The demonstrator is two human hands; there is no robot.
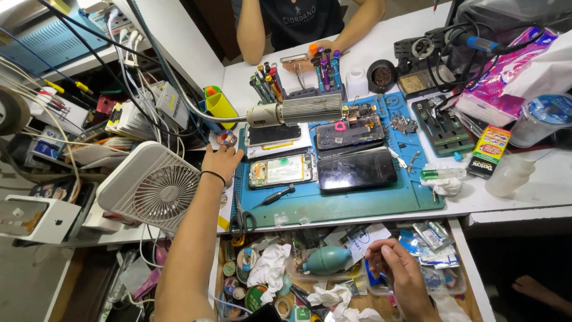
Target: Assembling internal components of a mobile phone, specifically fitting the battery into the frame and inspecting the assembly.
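Observation:
My left hand (221, 160) rests at the left edge of the blue work mat (357, 206), fingers curled near a small round tape roll (226, 138); whether it grips anything I cannot tell. A black band circles that wrist. My right hand (398, 267) reaches into the open drawer (471, 274) below the desk, fingers pinched among small packets and papers. On the mat lie an opened phone body (281, 170), a dark phone screen (356, 169), another opened phone (349, 132) and a black screwdriver (275, 195).
A white desk fan (156, 186) stands left of my arm. A gooseneck lamp (298, 110) hangs over the mat. Scissors (241, 220) lie at the mat's corner. Another person sits across the desk behind a screwdriver rack (298, 74). A teal bulb blower (326, 259) and tissues fill the drawer.

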